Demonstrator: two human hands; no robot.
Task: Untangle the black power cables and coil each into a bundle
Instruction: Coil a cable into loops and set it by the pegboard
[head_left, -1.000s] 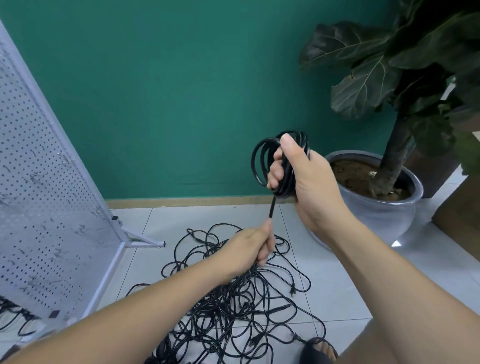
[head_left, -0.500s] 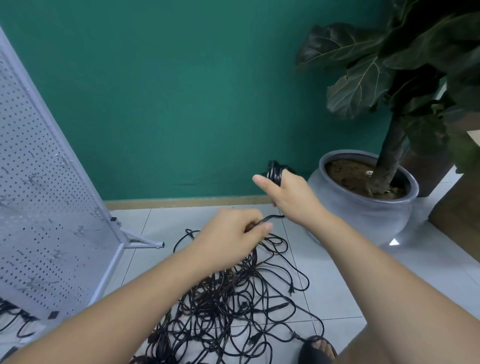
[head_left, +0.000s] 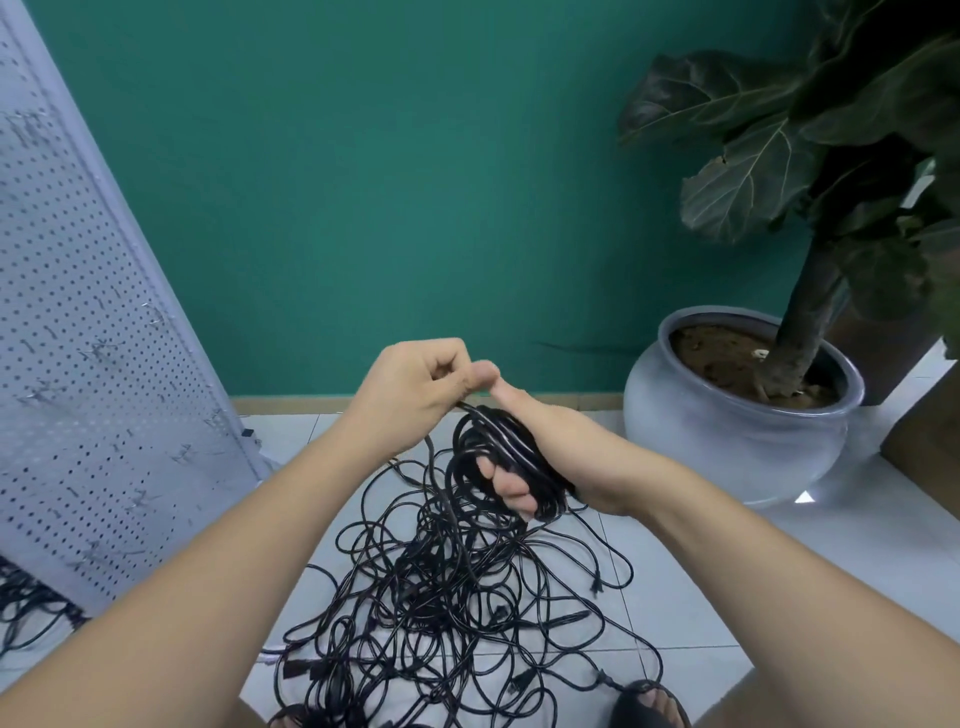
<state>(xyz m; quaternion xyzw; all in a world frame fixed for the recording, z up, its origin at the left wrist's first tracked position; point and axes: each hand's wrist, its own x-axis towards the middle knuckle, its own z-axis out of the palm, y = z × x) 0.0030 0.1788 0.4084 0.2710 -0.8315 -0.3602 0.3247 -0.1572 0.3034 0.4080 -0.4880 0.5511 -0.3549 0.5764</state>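
A black coiled cable bundle (head_left: 506, 457) is wrapped round my right hand (head_left: 550, 457), whose fingers curl through its loops. My left hand (head_left: 415, 392) is just above and left of it, pinching the free end of that cable near the top of the coil. Below both hands a large tangle of black power cables (head_left: 457, 613) lies spread on the white tiled floor, with several plugs showing.
A white pegboard panel (head_left: 78, 389) leans at the left, with more black cables (head_left: 26, 608) beneath it. A grey pot (head_left: 727, 441) holding a large-leafed plant stands at the right. A green wall is behind. A sandalled foot (head_left: 649, 706) shows at the bottom.
My right hand has lowered and turned with the coil. My left hand has risen from the tangle to the top of the coil, carrying the cable's free end over it.
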